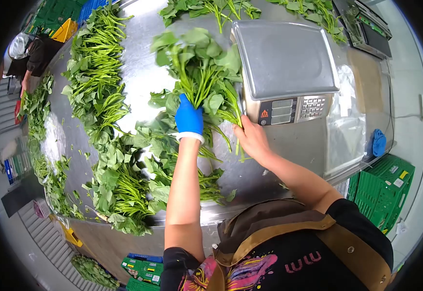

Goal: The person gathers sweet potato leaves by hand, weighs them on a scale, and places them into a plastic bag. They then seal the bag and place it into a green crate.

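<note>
My left hand (189, 116), in a blue glove with a white cuff, is closed around the stems of a leafy green bunch (199, 63), whose leaves point away from me. My bare right hand (251, 138) pinches green stems (228, 114) just right of that bunch, near the scale's front left corner. Loose greens (160, 138) lie beneath and beside my left hand. The scale (284, 60) has a bare metal plate, with a display and keypad facing me.
Rows of leafy bunches (97, 72) run along the metal table (141, 63) to the left. A co-worker's arm (27, 80) reaches in at the far left. Plastic bags (345, 140) lie right of the scale. Green crates (381, 189) stand at the lower right.
</note>
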Motion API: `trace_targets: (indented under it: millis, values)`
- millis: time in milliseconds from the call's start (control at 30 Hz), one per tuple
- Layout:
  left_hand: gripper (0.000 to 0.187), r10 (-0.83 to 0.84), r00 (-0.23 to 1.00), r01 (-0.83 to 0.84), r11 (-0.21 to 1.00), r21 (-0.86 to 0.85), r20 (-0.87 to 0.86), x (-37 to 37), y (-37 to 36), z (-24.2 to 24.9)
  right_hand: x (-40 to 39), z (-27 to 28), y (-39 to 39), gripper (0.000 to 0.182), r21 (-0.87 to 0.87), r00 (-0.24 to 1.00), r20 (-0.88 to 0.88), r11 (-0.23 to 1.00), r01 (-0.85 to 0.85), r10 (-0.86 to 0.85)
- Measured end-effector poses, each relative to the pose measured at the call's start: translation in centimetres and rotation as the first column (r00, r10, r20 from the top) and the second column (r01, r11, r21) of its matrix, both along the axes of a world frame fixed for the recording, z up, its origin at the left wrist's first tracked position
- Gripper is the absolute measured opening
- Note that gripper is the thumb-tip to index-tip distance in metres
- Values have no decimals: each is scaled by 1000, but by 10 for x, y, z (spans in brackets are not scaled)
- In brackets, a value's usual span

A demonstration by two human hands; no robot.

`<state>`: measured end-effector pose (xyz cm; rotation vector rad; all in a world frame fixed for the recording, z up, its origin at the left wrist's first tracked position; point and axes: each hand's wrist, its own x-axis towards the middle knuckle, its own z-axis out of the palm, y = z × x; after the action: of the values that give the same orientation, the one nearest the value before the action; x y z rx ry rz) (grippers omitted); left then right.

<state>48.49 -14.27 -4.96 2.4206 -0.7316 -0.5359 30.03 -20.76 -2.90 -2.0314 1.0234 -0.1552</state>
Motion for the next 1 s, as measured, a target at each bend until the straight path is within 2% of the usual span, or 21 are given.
trace_targets:
  millis: [33,100,200,267,300,333,367,400,433,500,533,567,600,667,733,767,833,867,933,967,1000]
  values:
    - [46,-5,1000,4,996,93,9,3,0,-4,-4,12,-4,25,-72,998,-21,996,-60,59]
    - [46,-35,998,35,999,-1,-50,6,6,-9,-13,18,-11,21,-175,983,-79,969,-177,165]
    - [44,-72,990,52,986,-156,-122,13,12,-23,-16,27,-25,21,-221,974,-116,951,-216,194]
    - [45,-89,991,63,968,-243,-99,13,14,-34,-19,45,-33,22,-230,995,-39,968,-97,90]
    - [41,-134,977,48,894,-446,-164,17,18,-51,-22,55,-37,22,-231,999,33,973,-14,22]
    - [39,-131,910,-62,895,-442,-393,22,18,-38,-25,66,-43,23,-227,993,108,971,71,-47]
    - [36,-130,790,-165,896,-413,-599,28,20,-23,-26,77,-48,25,-143,933,321,965,219,-164]
    - [33,-130,628,-257,896,-361,-768,29,21,0,-28,86,-52,27,-27,813,510,940,340,-280]
    - [27,-79,517,-380,871,-312,-852,25,22,27,-30,90,-59,27,-20,789,539,932,363,-296]
    - [25,-95,488,-424,843,-331,-868,24,31,43,-30,97,-75,29,1,732,601,916,402,-322]
    - [24,-82,483,-462,822,-333,-872,17,32,58,-31,98,-80,28,173,745,536,915,364,-398]
    - [22,-150,478,-502,762,-409,-866,8,32,70,-32,97,-82,27,339,765,457,884,322,-454]
    - [18,-141,490,-533,732,-423,-860,-3,31,83,-33,99,-82,27,494,792,364,823,281,-489]
    - [17,-163,507,-537,708,-459,-846,-22,31,99,-26,111,-71,27,565,697,417,767,303,-583]
    - [20,-81,541,-555,713,-428,-837,-45,25,114,-18,115,-61,28,584,583,497,744,323,-643]
    - [20,-54,572,-558,706,-437,-818,-59,19,125,-18,107,-58,29,594,621,485,753,283,-616]
    - [18,-30,639,-509,733,-451,-769,-84,6,136,-11,95,-45,23,557,694,515,812,176,-504]
    - [22,-44,665,-461,761,-457,-745,-95,0,137,-16,82,-37,26,552,762,504,830,79,-407]
    - [32,-23,738,-465,707,-533,-674,-123,-17,119,-24,84,-34,32,118,898,426,991,67,-111]
    - [42,-52,769,-447,669,-594,-637,-133,-25,114,-29,87,-40,33,113,877,469,992,60,-106]
    - [40,-35,802,-404,704,-585,-596,-140,-34,117,-34,92,-48,34,110,854,510,993,54,-103]
